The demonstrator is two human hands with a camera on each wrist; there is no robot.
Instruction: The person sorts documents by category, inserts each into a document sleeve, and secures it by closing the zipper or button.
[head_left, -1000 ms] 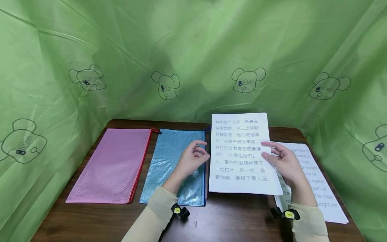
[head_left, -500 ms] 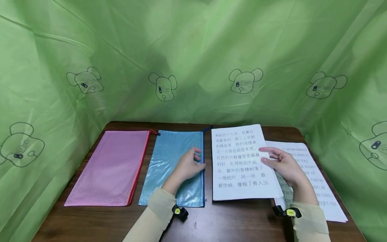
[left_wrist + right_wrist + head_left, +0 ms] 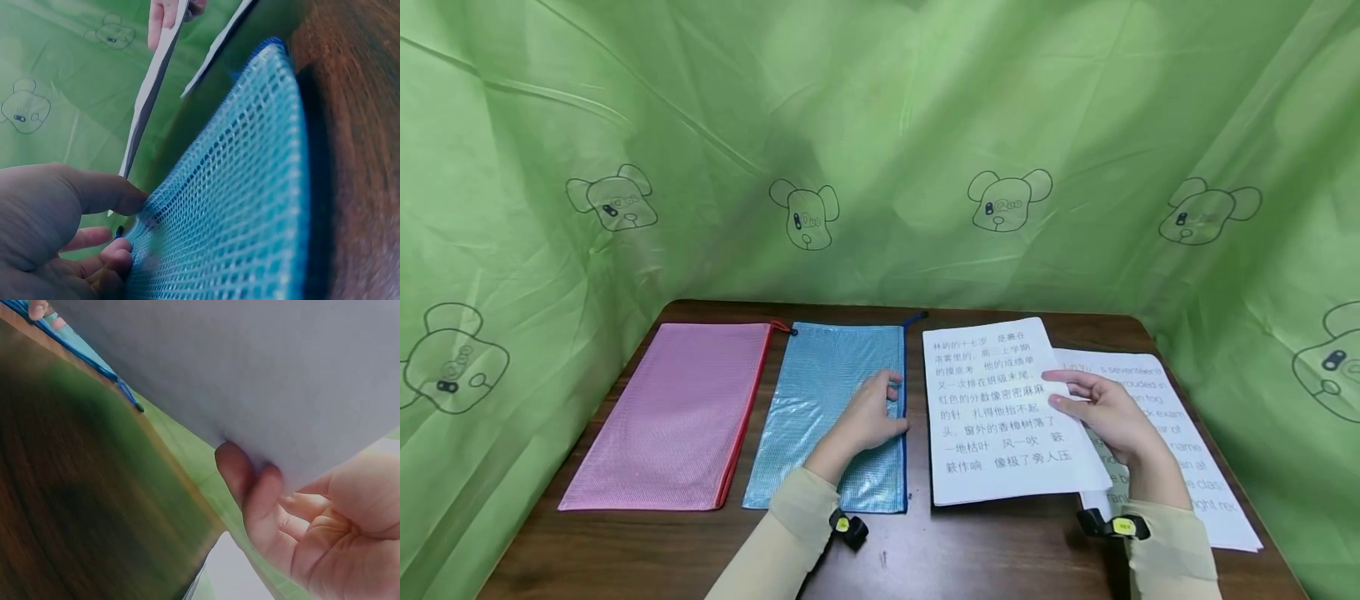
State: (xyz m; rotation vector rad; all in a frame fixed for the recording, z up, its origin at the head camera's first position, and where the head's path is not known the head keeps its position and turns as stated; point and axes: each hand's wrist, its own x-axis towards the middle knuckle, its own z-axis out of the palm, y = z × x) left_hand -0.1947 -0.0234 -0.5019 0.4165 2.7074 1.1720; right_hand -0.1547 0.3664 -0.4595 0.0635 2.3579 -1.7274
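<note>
The right wrist view shows the printed sheets' (image 3: 250,375) underside, unseen from above; the right hand (image 3: 1108,415) pinches them above the bench (image 3: 985,554). The left hand (image 3: 863,415) touches the blue pouch's (image 3: 820,371) edge, grip unclear; bench separates pouch and sheets.

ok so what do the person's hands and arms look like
The left hand and right hand are bare, no gloves. The left sleeve and right sleeve are plain pale cream, reaching to the wrist. A small black device with a yellow patch sits at each wrist.
</note>
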